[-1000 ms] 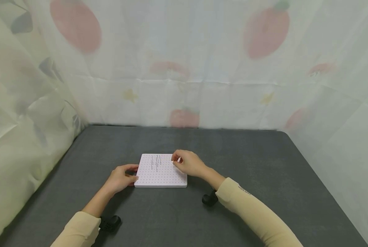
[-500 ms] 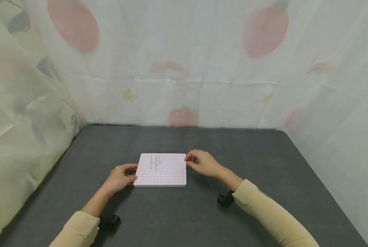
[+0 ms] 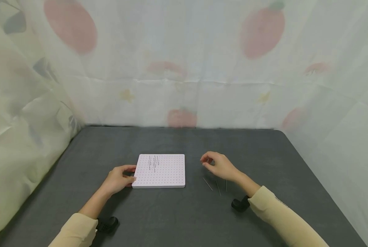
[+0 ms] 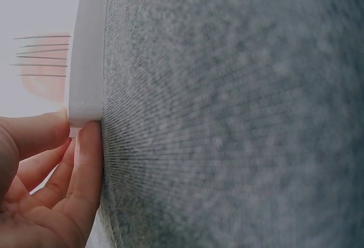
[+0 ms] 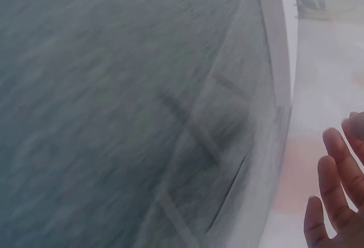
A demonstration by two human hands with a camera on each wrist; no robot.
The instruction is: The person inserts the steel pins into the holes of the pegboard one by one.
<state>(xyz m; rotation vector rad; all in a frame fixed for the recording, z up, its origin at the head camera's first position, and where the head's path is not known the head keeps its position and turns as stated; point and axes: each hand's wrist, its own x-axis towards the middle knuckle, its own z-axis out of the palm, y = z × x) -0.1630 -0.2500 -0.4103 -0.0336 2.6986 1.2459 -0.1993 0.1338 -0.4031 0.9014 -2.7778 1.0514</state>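
A white pegboard (image 3: 168, 174) dotted with small holes lies flat on the table. Several thin metal pins (image 3: 154, 166) stand upright in its far left part. My left hand (image 3: 117, 179) pinches the board's left edge; the left wrist view shows the thumb on top and the fingers against the side (image 4: 88, 60). To the right of the board, my right hand (image 3: 219, 166) is raised over the table with fingers loosely bent and nothing visible between them. Below it lie several loose metal pins (image 3: 218, 188), one of them a dark pin (image 5: 227, 194) in the right wrist view.
The dark grey table (image 3: 159, 219) ends at a pale curtain (image 3: 221, 99) with fruit prints, which hangs behind and along both sides. A black wrist camera (image 3: 108, 224) sits on the left wrist, and another black camera (image 3: 241, 204) on the right.
My right hand has moved from over the board's right part out to the right, above the table. The loose pins have come into view. My left hand keeps its grip.
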